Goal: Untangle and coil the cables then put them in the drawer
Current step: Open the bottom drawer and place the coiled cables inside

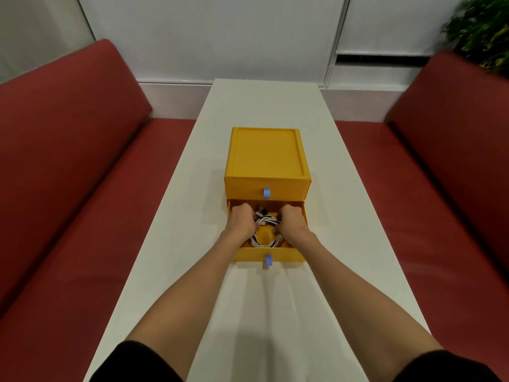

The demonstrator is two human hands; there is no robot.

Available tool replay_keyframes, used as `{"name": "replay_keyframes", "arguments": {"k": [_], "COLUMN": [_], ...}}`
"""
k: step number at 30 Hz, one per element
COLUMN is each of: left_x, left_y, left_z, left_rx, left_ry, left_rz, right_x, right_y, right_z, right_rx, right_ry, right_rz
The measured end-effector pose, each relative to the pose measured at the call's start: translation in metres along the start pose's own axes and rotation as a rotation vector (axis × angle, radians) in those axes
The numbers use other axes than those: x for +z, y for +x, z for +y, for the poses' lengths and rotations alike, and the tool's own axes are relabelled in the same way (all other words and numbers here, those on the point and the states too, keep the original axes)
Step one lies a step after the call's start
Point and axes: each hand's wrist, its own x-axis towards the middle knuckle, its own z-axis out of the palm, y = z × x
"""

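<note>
Cables [265, 236]: white coil lies inside the pulled-out lower drawer [286, 255] of the yellow box [265, 153], at 6 o'clock of the box on the white table [264, 106]. My left hand [242, 220] has its fingers curled round the coil at its 10 o'clock; my right hand [292, 220] grips it likewise at 2 o'clock, both fists inside the drawer. Loose plug ends [260, 209] poke out at the coil's 12 o'clock.

No text, label, brand, number or sign can be read. The yellow drawer box [265, 158] just beyond the grip has a plain top and front. Its two blue pull tabs are also unmarked, one beyond the grip [266, 193] and one on the near side of it [267, 259].
</note>
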Motion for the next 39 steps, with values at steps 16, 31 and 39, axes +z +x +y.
{"name": "replay_keyframes", "arguments": {"k": [16, 31, 39], "left_x": [-0.012, -0.011, -0.004], "left_y": [-0.082, -0.020, -0.001], "left_z": [-0.018, -0.015, -0.004], "left_rx": [0.311, 0.435, 0.379], "left_ry": [0.265, 0.601, 0.670], "left_rz": [0.020, 0.587, 0.665], "right_x": [-0.096, -0.084, -0.077], "right_y": [-0.018, -0.009, -0.004], "right_z": [-0.042, -0.025, -0.021], "right_rx": [-0.430, -0.456, -0.456], "right_ry": [-0.083, -0.314, -0.239], "right_rz": [0.343, 0.180, 0.219]}}
